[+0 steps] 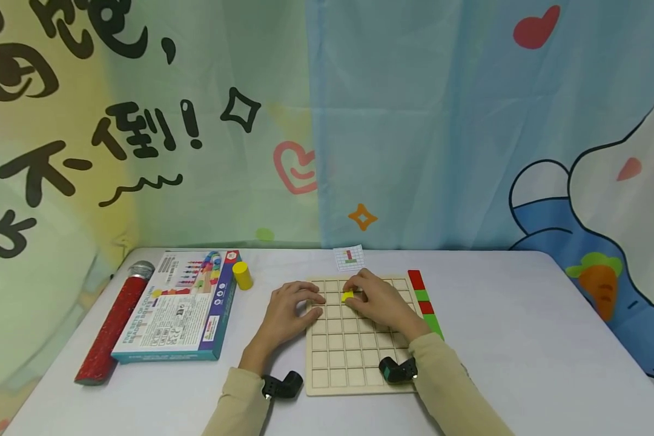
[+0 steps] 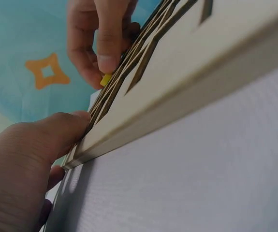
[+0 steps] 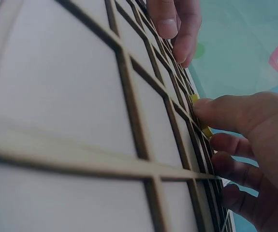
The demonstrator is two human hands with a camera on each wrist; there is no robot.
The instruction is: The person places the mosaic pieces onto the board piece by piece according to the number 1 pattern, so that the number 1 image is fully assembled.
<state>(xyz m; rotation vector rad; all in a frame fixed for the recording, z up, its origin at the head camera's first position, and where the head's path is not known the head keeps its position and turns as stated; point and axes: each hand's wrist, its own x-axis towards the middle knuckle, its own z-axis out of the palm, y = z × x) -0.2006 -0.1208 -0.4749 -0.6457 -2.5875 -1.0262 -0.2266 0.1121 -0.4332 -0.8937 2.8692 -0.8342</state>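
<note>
A wooden grid board (image 1: 327, 360) lies flat on the table. Over its upper rows, my right hand (image 1: 378, 298) pinches a small yellow tile (image 1: 347, 296) between thumb and fingers. In the right wrist view, the yellow tile (image 3: 195, 98) shows beside the thumb, low against the grid, partly hidden by it. My left hand (image 1: 291, 307) rests at the board's upper left edge, its fingers loosely bent. The left wrist view shows the left thumb (image 2: 64, 130) touching the board near its edge; the other fingers are mostly hidden.
Red and green pieces (image 1: 426, 307) line the board's right side. A small pattern card (image 1: 349, 258) lies behind it. Further left are a yellow cylinder (image 1: 242, 276), a printed box (image 1: 174, 309) and a red tube with a silver end (image 1: 114, 327). A printed curtain (image 1: 381, 121) hangs behind the table.
</note>
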